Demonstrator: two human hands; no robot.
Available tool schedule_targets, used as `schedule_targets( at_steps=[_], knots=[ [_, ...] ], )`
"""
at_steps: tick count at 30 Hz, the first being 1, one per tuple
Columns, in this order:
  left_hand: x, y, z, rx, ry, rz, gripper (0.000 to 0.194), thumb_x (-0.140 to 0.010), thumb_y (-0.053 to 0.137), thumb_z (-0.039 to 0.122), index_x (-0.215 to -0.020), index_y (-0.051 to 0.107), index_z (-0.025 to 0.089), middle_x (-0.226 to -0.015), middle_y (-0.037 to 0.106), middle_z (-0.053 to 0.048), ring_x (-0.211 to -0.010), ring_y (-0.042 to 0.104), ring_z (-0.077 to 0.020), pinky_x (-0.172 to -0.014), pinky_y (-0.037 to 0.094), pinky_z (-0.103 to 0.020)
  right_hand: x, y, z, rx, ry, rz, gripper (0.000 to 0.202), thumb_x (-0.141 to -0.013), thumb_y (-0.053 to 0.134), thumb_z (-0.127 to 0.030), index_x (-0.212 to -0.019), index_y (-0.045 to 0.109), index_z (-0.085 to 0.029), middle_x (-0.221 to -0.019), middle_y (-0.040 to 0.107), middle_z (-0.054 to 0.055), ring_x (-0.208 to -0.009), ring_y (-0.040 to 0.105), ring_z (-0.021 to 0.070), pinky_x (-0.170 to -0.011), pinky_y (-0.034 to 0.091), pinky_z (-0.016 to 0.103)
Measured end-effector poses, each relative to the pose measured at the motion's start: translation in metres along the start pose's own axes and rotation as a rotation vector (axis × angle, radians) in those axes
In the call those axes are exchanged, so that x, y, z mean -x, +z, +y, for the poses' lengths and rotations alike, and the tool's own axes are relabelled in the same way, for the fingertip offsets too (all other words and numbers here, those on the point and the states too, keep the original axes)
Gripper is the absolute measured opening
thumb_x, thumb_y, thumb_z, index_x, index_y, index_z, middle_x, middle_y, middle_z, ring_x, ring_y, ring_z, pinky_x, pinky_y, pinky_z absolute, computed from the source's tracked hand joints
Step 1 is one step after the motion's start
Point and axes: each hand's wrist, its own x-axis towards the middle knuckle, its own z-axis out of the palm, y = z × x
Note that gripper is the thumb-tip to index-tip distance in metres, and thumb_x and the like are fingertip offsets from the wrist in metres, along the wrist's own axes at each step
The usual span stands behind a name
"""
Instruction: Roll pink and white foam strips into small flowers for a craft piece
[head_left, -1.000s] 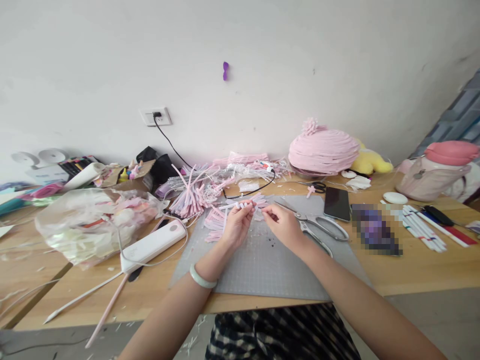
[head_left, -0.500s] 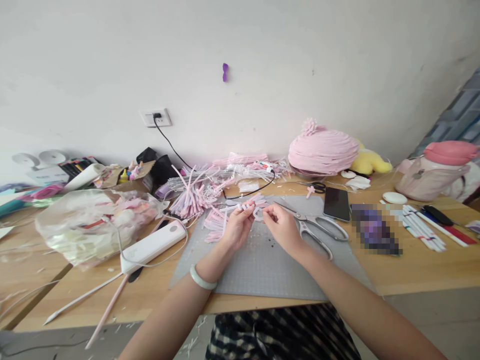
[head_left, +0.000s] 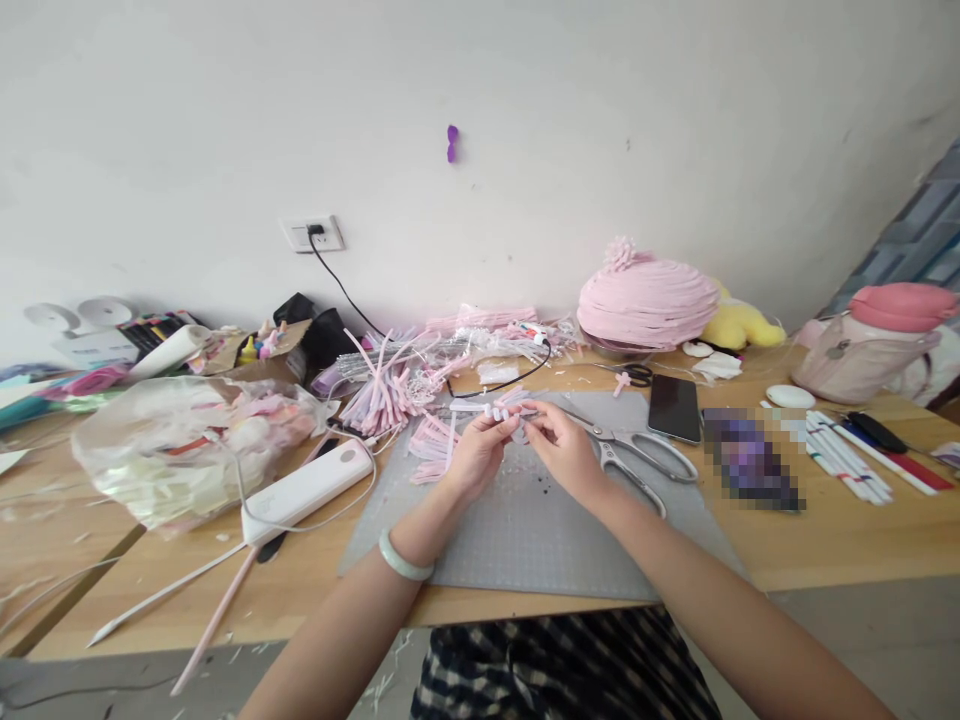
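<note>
Over the grey cutting mat (head_left: 570,550), my left hand (head_left: 480,452) pinches a pale lilac pipe cleaner (head_left: 495,411) that is bent into small loops, one straight end sticking out to the left. Close beside it, my right hand (head_left: 564,450) is closed on the same pipe cleaner near its right part, fingertips almost meeting those of the left. Fingers partly hide the looped piece. Pink and lilac pipe cleaner pieces (head_left: 431,448) lie on the mat behind and left of my left hand. Large metal scissors (head_left: 637,455) rest just right of my right hand.
A bundle of pipe cleaners (head_left: 386,395) and a white power-bank-like device (head_left: 307,492) with a cable lie left, beside a clear plastic bag (head_left: 187,450). A phone (head_left: 673,408), white pens (head_left: 847,455) and a pink-lidded bottle (head_left: 900,300) are right. A pink dome (head_left: 645,300) stands behind.
My right hand has shifted slightly left and its fingers have curled further round the pipe cleaner. The straight left end now shows more clearly, sticking out sideways.
</note>
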Motion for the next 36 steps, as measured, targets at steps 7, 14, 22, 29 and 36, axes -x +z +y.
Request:
schedule_targets(
  at_steps=[7, 14, 22, 29, 36],
  knots=[
    [-0.002, -0.002, 0.001, -0.082, 0.063, 0.061, 0.029, -0.057, 0.077, 0.019, -0.083, 0.065, 0.016, -0.067, 0.059, 0.004, -0.060, 0.050, -0.0072, -0.057, 0.035, -0.019, -0.001, 0.001, 0.000, -0.007, 0.040, -0.029, 0.024, -0.078, 0.047, -0.025, -0.092, 0.066, -0.017, -0.067, 0.066, 0.003, -0.049, 0.056, 0.0125, -0.045, 0.042, 0.022],
    [-0.003, -0.004, 0.002, 0.051, 0.064, 0.121, 0.021, -0.064, 0.072, 0.030, -0.077, 0.064, 0.015, -0.066, 0.060, 0.002, -0.060, 0.054, -0.0080, -0.062, 0.041, -0.021, -0.004, -0.001, 0.001, 0.031, 0.024, 0.067, 0.022, -0.076, 0.048, -0.023, -0.085, 0.067, -0.016, -0.074, 0.069, 0.006, -0.057, 0.060, 0.0138, -0.055, 0.047, 0.024],
    [-0.004, -0.003, 0.006, -0.011, 0.088, 0.099, 0.023, -0.052, 0.079, 0.028, -0.065, 0.065, 0.015, -0.061, 0.059, 0.004, -0.057, 0.050, -0.0060, -0.062, 0.040, -0.019, -0.005, -0.009, 0.003, 0.187, -0.055, 0.058, 0.022, -0.078, 0.047, -0.019, -0.085, 0.068, -0.018, -0.071, 0.069, 0.004, -0.059, 0.061, 0.0147, -0.059, 0.046, 0.025],
    [-0.004, -0.006, 0.007, -0.160, 0.119, 0.061, 0.016, -0.056, 0.077, 0.024, -0.066, 0.069, 0.015, -0.065, 0.061, 0.002, -0.063, 0.052, -0.0094, -0.064, 0.039, -0.021, -0.007, -0.016, 0.001, 0.300, -0.120, 0.018, 0.023, -0.078, 0.047, -0.013, -0.085, 0.068, -0.020, -0.081, 0.071, 0.006, -0.072, 0.065, 0.0180, -0.066, 0.048, 0.028],
    [-0.003, -0.005, 0.012, -0.361, 0.151, 0.071, 0.011, -0.058, 0.075, 0.022, -0.066, 0.069, 0.017, -0.065, 0.063, 0.001, -0.063, 0.053, -0.0116, -0.063, 0.039, -0.023, -0.008, -0.023, 0.003, 0.291, -0.155, -0.083, 0.025, -0.078, 0.046, -0.009, -0.085, 0.067, -0.021, -0.083, 0.071, 0.004, -0.075, 0.065, 0.0162, -0.067, 0.048, 0.027]
  ],
)
